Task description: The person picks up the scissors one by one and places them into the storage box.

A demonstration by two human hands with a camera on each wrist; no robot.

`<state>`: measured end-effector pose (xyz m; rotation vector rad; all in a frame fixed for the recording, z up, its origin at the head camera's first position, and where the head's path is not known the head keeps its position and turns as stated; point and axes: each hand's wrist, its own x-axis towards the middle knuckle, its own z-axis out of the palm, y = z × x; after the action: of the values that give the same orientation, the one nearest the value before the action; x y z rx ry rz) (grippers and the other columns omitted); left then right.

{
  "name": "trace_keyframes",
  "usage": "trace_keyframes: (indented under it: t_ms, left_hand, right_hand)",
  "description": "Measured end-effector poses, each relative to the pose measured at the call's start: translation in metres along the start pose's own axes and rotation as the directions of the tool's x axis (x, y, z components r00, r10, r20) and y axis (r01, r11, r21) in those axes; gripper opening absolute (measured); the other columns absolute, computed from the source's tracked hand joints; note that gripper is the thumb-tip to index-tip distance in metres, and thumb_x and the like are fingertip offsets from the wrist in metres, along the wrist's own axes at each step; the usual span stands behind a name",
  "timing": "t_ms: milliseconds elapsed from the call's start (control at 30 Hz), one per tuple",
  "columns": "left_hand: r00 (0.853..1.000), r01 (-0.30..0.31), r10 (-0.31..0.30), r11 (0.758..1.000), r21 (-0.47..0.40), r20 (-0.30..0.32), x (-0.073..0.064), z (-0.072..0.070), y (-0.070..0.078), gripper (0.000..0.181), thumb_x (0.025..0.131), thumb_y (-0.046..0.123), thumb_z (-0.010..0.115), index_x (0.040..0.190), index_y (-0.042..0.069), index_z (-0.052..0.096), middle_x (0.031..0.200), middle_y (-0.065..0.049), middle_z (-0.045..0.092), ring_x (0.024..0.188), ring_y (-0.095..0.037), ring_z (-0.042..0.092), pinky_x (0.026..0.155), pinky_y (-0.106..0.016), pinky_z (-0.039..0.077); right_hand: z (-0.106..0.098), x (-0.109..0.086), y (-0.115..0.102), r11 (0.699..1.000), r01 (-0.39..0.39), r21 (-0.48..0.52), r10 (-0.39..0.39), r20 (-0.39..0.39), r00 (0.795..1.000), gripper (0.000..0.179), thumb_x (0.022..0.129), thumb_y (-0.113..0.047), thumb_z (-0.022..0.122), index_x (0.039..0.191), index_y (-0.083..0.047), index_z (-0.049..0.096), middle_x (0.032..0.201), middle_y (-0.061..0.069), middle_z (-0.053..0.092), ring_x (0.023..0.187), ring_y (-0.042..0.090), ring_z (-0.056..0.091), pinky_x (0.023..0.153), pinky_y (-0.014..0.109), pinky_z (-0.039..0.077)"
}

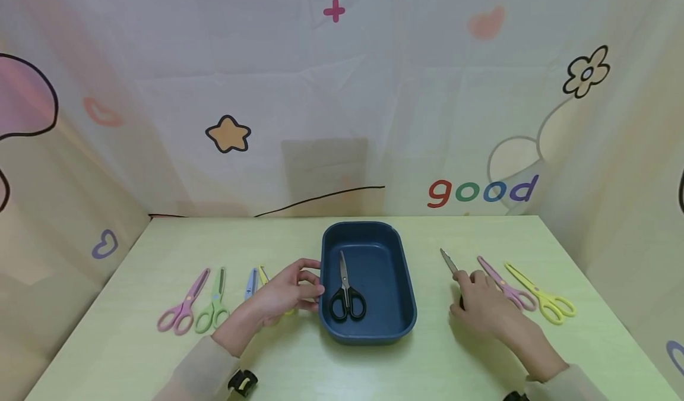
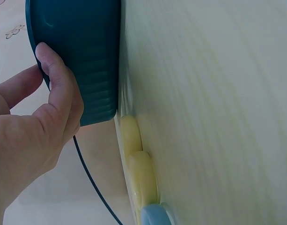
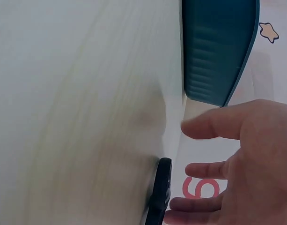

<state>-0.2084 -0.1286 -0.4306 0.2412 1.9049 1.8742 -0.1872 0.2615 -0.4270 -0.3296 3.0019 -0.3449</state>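
A dark blue bin (image 1: pixel 369 334) stands on the table with black-handled scissors (image 1: pixel 347 300) lying inside it. My left hand (image 1: pixel 288 291) touches the bin's left side near the rim, its fingers loosely bent. To the right of the bin, my right hand (image 1: pixel 483 306) is over a second pair of black-handled scissors (image 1: pixel 450 261), hiding most of their handles. In the right wrist view those handles (image 3: pixel 160 190) lie on the tabletop, while the thumb and fingers are spread apart beside them.
Pink scissors (image 1: pixel 184 306) and green scissors (image 1: pixel 216 303) lie at the left, near blue scissors (image 1: pixel 251 282) and yellow scissors (image 1: pixel 263 275) partly behind the left hand. At the right lie pink scissors (image 1: pixel 507 288) and yellow scissors (image 1: pixel 542 296). A printed curtain (image 1: pixel 406 122) hangs behind.
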Motion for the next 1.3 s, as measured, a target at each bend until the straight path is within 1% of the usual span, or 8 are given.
trace_keyframes:
  t_ms: [167,400,600,700,800,967,1167,1300]
  left_hand:
    - [1.000,0.001,-0.001,1.000,-0.001,-0.001,-0.0002,-0.0001,-0.0001,0.052,0.101,-0.003,0.060,0.147,-0.004,0.035,0.104,-0.014,0.055,0.079,-0.021,0.065,0.076,-0.035,0.059]
    - [1.000,0.001,-0.001,1.000,-0.001,-0.002,0.0004,-0.0005,-0.0011,0.052,0.101,-0.003,0.061,0.146,-0.004,0.035,0.105,-0.014,0.055,0.079,-0.022,0.065,0.077,-0.035,0.059]
    - [1.000,0.001,-0.001,1.000,-0.001,-0.002,0.0015,-0.0007,-0.0024,0.052,0.100,-0.003,0.061,0.146,-0.004,0.036,0.106,-0.014,0.054,0.079,-0.022,0.066,0.077,-0.035,0.059]
    - [1.000,-0.004,0.004,1.000,-0.005,0.001,0.0019,-0.0008,-0.0028,0.052,0.100,-0.003,0.060,0.146,-0.005,0.035,0.106,-0.015,0.054,0.079,-0.022,0.066,0.077,-0.035,0.059]
    - [1.000,-0.004,0.004,1.000,-0.011,0.005,0.0020,-0.0010,-0.0032,0.053,0.100,-0.003,0.060,0.146,-0.005,0.035,0.106,-0.015,0.054,0.079,-0.021,0.066,0.077,-0.035,0.059]
    - [1.000,-0.006,0.007,1.000,-0.015,0.006,0.0021,-0.0012,-0.0035,0.053,0.100,-0.004,0.060,0.146,-0.006,0.034,0.105,-0.015,0.054,0.079,-0.021,0.066,0.077,-0.035,0.059]
    - [1.000,-0.008,0.008,1.000,-0.014,0.007,0.0015,-0.0004,-0.0029,0.054,0.100,-0.004,0.060,0.147,-0.007,0.033,0.105,-0.014,0.055,0.078,-0.020,0.066,0.076,-0.034,0.060]
    - [1.000,-0.006,0.007,1.000,-0.010,0.004,0.0006,-0.0002,-0.0026,0.054,0.100,-0.004,0.060,0.147,-0.007,0.034,0.105,-0.014,0.054,0.078,-0.020,0.066,0.076,-0.034,0.060]
  right_hand:
    - [-0.0013,-0.0025,0.0005,1.000,-0.007,-0.017,0.008,0.056,0.998,0.061,0.091,-0.031,0.077,0.137,0.000,0.050,0.115,0.026,0.052,0.103,0.040,0.051,0.081,0.060,0.050]
    - [-0.0013,-0.0030,0.0012,0.999,0.018,-0.034,-0.017,0.036,0.999,0.054,0.089,-0.023,0.076,0.132,0.000,0.053,0.112,0.024,0.054,0.101,0.039,0.053,0.081,0.059,0.050]
    - [0.0015,-0.0010,0.0005,0.997,0.071,-0.043,-0.072,-0.005,0.997,0.061,0.082,-0.013,0.079,0.134,0.005,0.051,0.108,0.025,0.055,0.098,0.041,0.055,0.078,0.058,0.051]
    - [0.0025,0.0007,-0.0010,0.995,0.084,-0.046,-0.085,-0.010,0.996,0.063,0.081,-0.010,0.081,0.134,0.006,0.052,0.108,0.027,0.056,0.097,0.042,0.056,0.077,0.057,0.051]
    - [0.0025,0.0026,-0.0034,0.998,0.061,-0.028,-0.061,0.003,0.998,0.067,0.082,-0.011,0.082,0.138,0.005,0.050,0.110,0.028,0.055,0.097,0.042,0.056,0.078,0.058,0.051]
    - [0.0006,0.0057,-0.0064,0.999,0.012,0.030,-0.013,0.044,0.999,0.072,0.084,-0.015,0.084,0.143,0.002,0.047,0.116,0.030,0.052,0.099,0.039,0.054,0.078,0.057,0.053]
    - [-0.0011,0.0062,-0.0071,0.999,0.012,0.051,-0.015,0.055,0.998,0.071,0.084,-0.019,0.086,0.142,0.001,0.050,0.117,0.029,0.051,0.097,0.036,0.053,0.076,0.054,0.054]
    - [-0.0027,0.0053,-0.0066,0.999,0.010,0.038,-0.013,0.066,0.998,0.072,0.082,-0.024,0.088,0.139,0.000,0.053,0.114,0.026,0.052,0.097,0.035,0.053,0.077,0.054,0.054]
